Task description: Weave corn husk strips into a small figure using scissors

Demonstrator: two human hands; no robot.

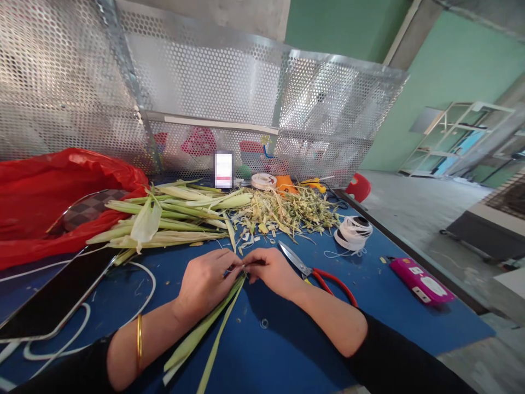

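My left hand [211, 278] is closed on the gathered end of a small bundle of pale-green corn husks [205, 328]. The husks' loose ends run down and left along the blue tabletop. At the same end, the fingers of my right hand [266, 269] pinch together, touching my left fingertips. Whether a thread lies in that pinch is too small to tell. Red-handled scissors [315, 272] lie partly open just right of my right hand. A heap of longer husks [176, 216] spreads behind my hands, beside a pile of short trimmed scraps [283, 210].
A spool of white string [353, 233] and a magenta packet [421, 282] sit on the right. To the left are a dark-screened tablet [61, 290], a white cable [152, 276] and a red plastic bag [36, 202]. A perforated metal screen [213, 71] stands behind the table.
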